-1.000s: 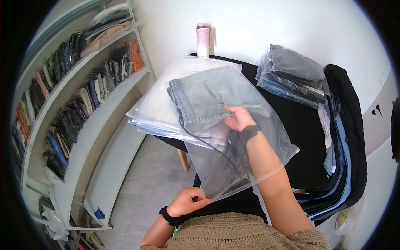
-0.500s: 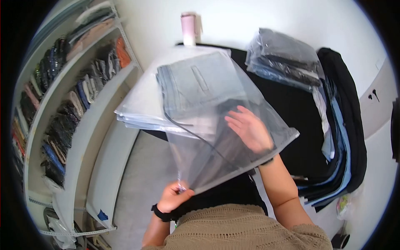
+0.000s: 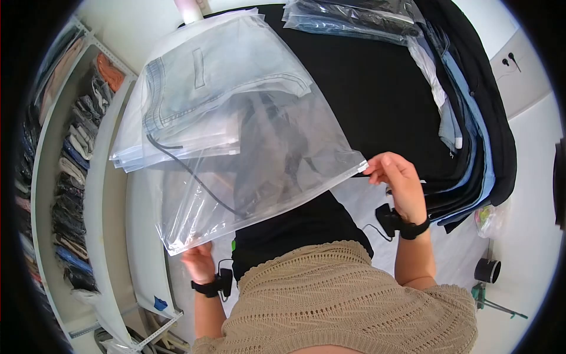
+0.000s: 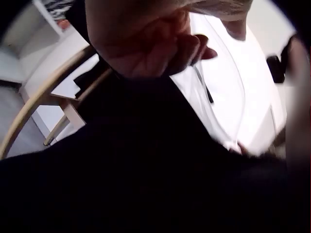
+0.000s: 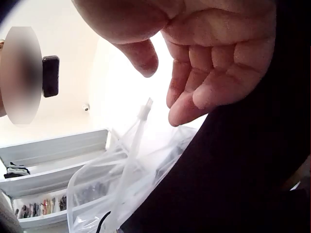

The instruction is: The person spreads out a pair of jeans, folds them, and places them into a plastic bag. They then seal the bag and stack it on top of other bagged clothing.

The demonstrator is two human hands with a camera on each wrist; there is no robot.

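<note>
A large clear zip bag [image 3: 283,138] holds folded light-blue denim pants [image 3: 206,65] with an elastic waistband and a dark drawstring [image 3: 194,177]. Its zip edge spans diagonally towards me. By the right corner, my right hand [image 3: 401,180] is close to the white zip slider [image 5: 144,110]; the right wrist view shows the thumb and loosely bent fingers apart, with a gap to the slider. My left hand [image 3: 199,262], blurred, is at the left end of the edge, fingertips right at the plastic. In the left wrist view its thumb stands apart from the half-curled fingers [image 4: 192,51].
Under the bag is a stack of white plastic bags [image 3: 132,144] on the black table [image 3: 377,100]. Bagged clothes [image 3: 354,23] lie at the back, folded jeans [image 3: 471,124] along the right. Shelves [image 3: 106,177] of packed clothing stand left; a pink-white bottle [image 3: 190,10] is behind.
My right hand has come out of the bag and moved right to its zip corner. The left hand has moved left, spreading the edge. The pants lie inside, and the head view has shifted.
</note>
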